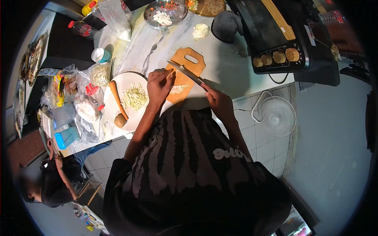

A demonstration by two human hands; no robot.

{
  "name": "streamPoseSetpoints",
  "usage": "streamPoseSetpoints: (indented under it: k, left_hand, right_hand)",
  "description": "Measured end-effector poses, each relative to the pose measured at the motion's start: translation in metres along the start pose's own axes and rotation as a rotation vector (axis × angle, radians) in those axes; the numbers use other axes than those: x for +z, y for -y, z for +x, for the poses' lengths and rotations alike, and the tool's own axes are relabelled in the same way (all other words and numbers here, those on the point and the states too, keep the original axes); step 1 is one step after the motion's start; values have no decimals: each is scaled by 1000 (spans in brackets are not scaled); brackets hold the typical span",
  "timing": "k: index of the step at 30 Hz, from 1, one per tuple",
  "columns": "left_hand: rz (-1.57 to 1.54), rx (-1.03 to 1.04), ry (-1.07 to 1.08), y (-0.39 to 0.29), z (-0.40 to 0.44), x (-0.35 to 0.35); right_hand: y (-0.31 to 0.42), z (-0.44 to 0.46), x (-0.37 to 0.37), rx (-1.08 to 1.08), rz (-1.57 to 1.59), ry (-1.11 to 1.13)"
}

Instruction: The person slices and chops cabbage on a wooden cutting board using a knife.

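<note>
My right hand (214, 98) is closed round the handle of a knife (187, 72), whose blade slants up and left across a wooden cutting board (197, 65). Pale pieces (178, 89) lie on the lower part of the board. My left hand (159, 83) is at the board's left edge, near the blade's tip, with fingers bent together; whether they pinch anything is too small to tell. Left of that hand, a large white plate (112, 94) holds chopped pale green vegetable (135, 96) and a wooden spoon (119, 101).
A cauliflower-like piece (201, 31) and a dark cloth (227, 26) lie beyond the board. A black appliance (275, 43) stands at the right. Bags, a cup (101, 55) and a bottle (80, 28) crowd the left. Another person (59, 177) sits at lower left.
</note>
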State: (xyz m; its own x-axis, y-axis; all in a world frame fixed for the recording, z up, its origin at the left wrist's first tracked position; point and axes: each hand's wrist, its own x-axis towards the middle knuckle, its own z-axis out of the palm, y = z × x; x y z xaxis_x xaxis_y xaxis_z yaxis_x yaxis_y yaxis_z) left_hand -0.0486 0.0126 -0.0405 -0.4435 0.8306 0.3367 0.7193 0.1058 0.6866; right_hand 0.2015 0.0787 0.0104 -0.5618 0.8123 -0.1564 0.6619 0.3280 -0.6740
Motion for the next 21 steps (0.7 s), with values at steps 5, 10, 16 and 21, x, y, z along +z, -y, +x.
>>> streamPoseSetpoints:
  k: [5,10,16,21]
  left_hand:
    - [183,249,160,-37,1,-20]
    - [262,298,300,-29,2,-19]
    - [345,247,266,-21,10,-17]
    - [285,254,275,-22,15,-21]
  right_hand:
    - [-12,1,-5,-78,49,-35]
    - [-14,2,-14,-114,-25,44]
    - [-18,4,-16,-99,-32,94]
    - [-16,7,-22,-110,-77,97]
